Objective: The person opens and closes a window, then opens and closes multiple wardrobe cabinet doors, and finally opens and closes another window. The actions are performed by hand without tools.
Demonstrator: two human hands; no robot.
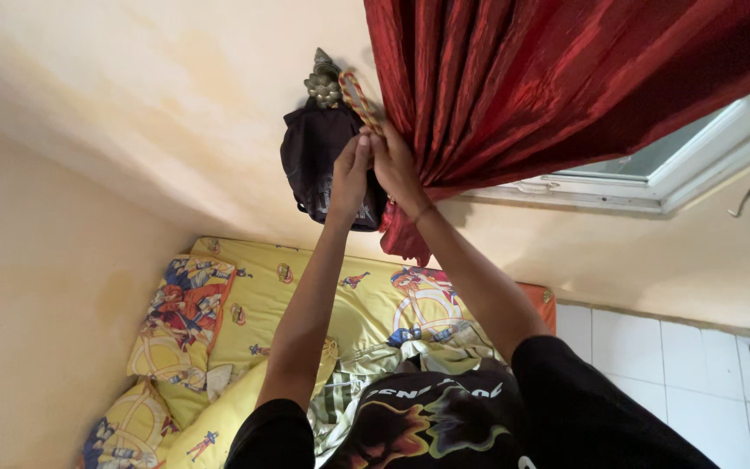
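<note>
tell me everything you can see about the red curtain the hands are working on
The red curtain is a shiny, satin-like fabric in deep red, falling in many long folds. It is gathered tight into a bunch beside the white window frame, with its loose end spilling out past the gather. The right hand grips the gathered part, the left hand close beside it. A striped tieback cord loops just above the fingers, next to a dark bag on the cream wall.

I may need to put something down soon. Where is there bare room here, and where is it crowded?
Free: the yellow bedsheet between the cartoon pillow and the left forearm, and the white tiled floor at right. Crowded: by the wall, where both hands, left hand and right hand, meet the striped rope, black bag and red curtain.
</note>
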